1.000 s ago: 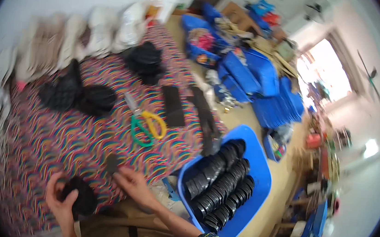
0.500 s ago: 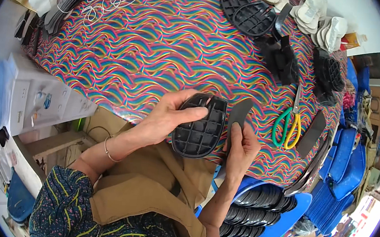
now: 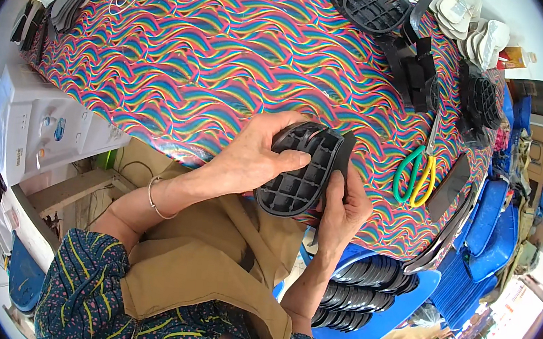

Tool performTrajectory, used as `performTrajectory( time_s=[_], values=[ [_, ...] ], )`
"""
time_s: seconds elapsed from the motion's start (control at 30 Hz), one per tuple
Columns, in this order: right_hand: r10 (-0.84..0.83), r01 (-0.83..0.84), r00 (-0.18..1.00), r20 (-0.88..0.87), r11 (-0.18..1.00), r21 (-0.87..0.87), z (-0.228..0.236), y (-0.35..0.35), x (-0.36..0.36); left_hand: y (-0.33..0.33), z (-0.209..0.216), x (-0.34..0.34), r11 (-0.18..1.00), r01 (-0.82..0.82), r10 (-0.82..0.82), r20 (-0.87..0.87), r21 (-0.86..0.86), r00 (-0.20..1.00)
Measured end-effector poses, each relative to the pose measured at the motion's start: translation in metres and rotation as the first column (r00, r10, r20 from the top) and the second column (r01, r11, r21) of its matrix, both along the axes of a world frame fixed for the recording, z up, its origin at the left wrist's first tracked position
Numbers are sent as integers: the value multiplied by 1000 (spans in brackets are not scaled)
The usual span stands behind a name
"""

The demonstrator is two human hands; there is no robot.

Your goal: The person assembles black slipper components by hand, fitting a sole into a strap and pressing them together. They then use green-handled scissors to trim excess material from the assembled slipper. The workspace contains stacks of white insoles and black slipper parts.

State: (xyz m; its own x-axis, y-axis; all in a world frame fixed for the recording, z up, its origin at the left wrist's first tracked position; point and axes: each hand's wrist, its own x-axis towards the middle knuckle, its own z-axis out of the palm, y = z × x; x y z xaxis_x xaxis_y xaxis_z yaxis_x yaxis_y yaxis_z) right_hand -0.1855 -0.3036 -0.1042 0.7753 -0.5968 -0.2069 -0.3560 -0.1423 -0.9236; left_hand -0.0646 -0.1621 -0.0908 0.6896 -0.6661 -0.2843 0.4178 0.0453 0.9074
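A black plastic shoe sole with a gridded underside is held over the near edge of the table. My left hand grips its left side, thumb across the grid. My right hand grips its right side and also presses a thin dark strip against the sole's edge. Both hands hover just above the table's wavy rainbow cloth.
Scissors with green and yellow handles lie to the right. Black soles, black straps and pale insoles lie at the far edge. A blue tub of black soles stands lower right. A white appliance stands left.
The view swung from the room down onto the table. The sole has tilted and risen slightly between my hands, and the dark strip now lies against its right edge.
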Motion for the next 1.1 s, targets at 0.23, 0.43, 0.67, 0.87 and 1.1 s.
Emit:
performTrajectory(
  time_s=[0.23, 0.43, 0.67, 0.87, 1.1],
  values=[
    [-10, 10, 1000, 3, 1000, -11, -2, 2, 0, 1, -3, 2, 997, 62, -63, 29, 51, 998],
    [0, -1, 1000, -24, 1000, -20, -2, 1, -1, -2, -3, 2, 996, 59, -61, 33, 61, 998],
    [100, -106, 994, -37, 975, -196, 0, -1, 0, -2, -4, 7, 996, 58, -56, -33, 63, 998],
    [228, -204, 974, 11, 891, -406, 3, 2, -6, -4, -6, 4, 1000, 3, -1, -70, 23, 998],
    [114, -135, 990, -86, 947, -290, 20, 20, -27, -8, 6, 7, 994, -103, 98, -119, -36, 988]
  ],
)
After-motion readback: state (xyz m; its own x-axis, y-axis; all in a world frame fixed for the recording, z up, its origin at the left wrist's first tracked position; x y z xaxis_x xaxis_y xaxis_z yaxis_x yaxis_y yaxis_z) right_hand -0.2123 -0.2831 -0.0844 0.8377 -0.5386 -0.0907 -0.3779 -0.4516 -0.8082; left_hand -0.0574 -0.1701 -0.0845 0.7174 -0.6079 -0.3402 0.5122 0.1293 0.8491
